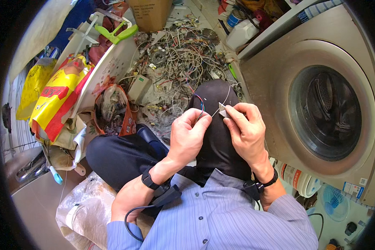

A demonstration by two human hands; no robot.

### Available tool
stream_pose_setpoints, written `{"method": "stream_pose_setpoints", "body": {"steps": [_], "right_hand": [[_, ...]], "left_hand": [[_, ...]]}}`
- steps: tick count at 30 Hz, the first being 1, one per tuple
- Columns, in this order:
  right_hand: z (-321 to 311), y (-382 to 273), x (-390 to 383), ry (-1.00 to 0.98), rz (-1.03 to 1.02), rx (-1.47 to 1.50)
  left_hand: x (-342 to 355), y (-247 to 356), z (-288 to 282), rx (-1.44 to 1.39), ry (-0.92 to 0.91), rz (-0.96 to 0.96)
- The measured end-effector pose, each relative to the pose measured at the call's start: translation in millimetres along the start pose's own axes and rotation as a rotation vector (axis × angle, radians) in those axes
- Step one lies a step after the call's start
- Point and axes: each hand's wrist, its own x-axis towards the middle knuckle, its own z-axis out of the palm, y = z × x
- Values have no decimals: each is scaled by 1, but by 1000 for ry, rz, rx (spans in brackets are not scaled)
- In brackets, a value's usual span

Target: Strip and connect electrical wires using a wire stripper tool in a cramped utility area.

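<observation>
Over my knee, my left hand pinches a thin pale cable between thumb and fingers. Thin red and blue wires rise from the same grip. Close beside it, my right hand is closed on a small flat silvery blade, whose pointed end shows past the fingertips. The blade lies against or right beside the cable; which of the two I cannot tell. From there a pale strand curves up past my knee toward the heap of cables on the floor.
A front-loading washing machine stands at the right. At the left are an orange bag of scraps and a yellow-and-red bag. A cardboard box is behind the heap. A small fan and a white bucket sit lower right.
</observation>
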Motion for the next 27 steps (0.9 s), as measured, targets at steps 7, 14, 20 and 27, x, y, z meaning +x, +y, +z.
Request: {"method": "stream_pose_setpoints", "body": {"steps": [7, 14, 20, 27], "right_hand": [[1, 8, -1, 33, -7, -28], [2, 7, -2, 40, 3, -35], [1, 8, -3, 44, 12, -22], [0, 10, -5, 53, 51, -25]], "left_hand": [[-4, 0, -10, 56, -19, -53], [-9, -3, -13, 15, 12, -24], [-15, -4, -22, 93, -13, -76], [-24, -7, -26, 93, 7, -38]]}}
